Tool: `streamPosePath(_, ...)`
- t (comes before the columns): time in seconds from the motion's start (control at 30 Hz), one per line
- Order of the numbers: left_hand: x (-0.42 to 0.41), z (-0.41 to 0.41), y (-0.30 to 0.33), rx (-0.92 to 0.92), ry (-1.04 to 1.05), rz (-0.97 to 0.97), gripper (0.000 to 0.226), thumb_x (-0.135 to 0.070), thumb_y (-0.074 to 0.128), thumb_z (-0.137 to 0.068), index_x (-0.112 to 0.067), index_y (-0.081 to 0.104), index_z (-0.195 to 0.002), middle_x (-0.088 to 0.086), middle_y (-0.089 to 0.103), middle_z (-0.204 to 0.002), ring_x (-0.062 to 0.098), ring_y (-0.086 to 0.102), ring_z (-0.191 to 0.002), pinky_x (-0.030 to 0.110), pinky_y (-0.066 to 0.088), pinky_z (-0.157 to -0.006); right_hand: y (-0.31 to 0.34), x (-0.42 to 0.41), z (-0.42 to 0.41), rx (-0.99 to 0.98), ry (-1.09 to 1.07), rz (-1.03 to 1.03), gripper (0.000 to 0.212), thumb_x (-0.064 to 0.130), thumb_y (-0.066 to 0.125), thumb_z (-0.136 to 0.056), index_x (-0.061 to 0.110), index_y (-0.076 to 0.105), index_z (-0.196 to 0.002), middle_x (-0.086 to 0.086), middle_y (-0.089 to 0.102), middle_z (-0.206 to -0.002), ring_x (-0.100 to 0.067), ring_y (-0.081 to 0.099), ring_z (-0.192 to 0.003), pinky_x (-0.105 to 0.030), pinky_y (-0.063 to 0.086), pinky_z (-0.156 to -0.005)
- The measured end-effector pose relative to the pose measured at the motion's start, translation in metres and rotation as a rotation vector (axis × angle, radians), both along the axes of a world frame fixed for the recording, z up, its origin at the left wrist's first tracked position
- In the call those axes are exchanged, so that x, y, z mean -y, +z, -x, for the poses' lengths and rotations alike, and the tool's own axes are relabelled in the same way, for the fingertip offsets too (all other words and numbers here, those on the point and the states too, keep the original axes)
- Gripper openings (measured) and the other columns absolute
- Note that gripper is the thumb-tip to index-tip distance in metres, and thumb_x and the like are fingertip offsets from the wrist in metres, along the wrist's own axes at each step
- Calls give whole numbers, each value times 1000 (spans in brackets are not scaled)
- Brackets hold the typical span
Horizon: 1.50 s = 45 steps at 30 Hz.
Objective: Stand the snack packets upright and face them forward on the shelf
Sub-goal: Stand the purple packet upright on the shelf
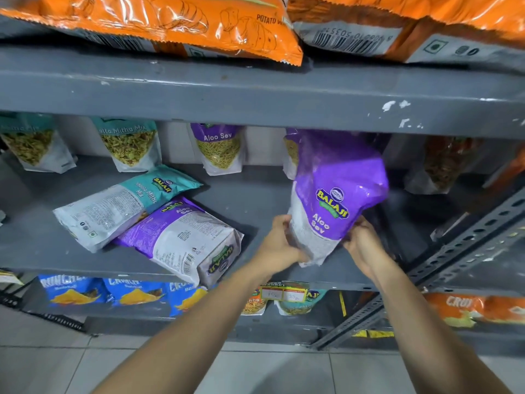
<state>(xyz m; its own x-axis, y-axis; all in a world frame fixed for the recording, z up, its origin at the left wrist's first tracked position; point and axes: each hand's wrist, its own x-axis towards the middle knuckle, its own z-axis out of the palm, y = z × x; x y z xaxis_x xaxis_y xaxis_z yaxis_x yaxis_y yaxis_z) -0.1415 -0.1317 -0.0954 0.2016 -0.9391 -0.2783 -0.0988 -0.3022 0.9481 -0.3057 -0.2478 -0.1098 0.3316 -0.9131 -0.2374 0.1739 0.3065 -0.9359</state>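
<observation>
Colours only, as you see them from the head camera. Held Aloo Sev packet [335, 191]: glossy purple top, white lower part, yellow-green logo, white lettering. Lying Aloo Sev packet [181, 237]: purple and white with black print and a barcode. Lying Khatta Mitha packet [119, 206]: teal top, white body with fine black text. Upright teal packets [129, 146] at the back: teal over white, yellow-green mix pictured. Upright purple packet [218, 149]: purple over white, yellow sev pictured. Shelf [255, 100]: grey paint, chipped white spots. Top packets [176, 27]: orange with line-drawn potatoes, grey strip. Below: blue packets [76, 291] with yellow chips. Floor [270, 371]: pale grey tiles.
</observation>
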Motion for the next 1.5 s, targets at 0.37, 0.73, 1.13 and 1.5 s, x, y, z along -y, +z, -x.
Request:
streamPosePath(0.37,31,-29,18,138,-397,14,69,-34,85,-71,-27,54,-133,-13,67,-126,2,63,-114,25,50,-102,2,-3,26,-358,446,172,110,0,84,-49,24,37,-146,-1,61,-139,-20,52,-132,-43,38,-114)
streamPosePath(0.73,25,-36,33,158,-151,182,72,-47,90,-51,-45,54,-113,-28,70,-107,-10,66,-96,9,52,-76,11,-11,20,-295,254,250,90,31,98,-46,20,59,-127,-1,74,-119,-23,68,-115,-31,57,-86)
streamPosePath(1.13,49,-32,104,-73,113,436,27,-9,84,-71,-14,73,-95,4,78,-93,16,73,-84,36,59,-84,110,-9,5,36,-302,501,30,-3,76,-77,21,67,-92,7,79,-89,-8,73,-82,-25,57,-80)
streamPosePath(1.5,-95,-166,22,291,609,9,27,-22,85,-72,-15,61,-82,1,65,-77,22,63,-79,42,53,-84,47,-107,-108,-455,-326,1222,20,18,65,-88,21,59,-107,11,57,-93,-16,55,-85,-34,46,-82)
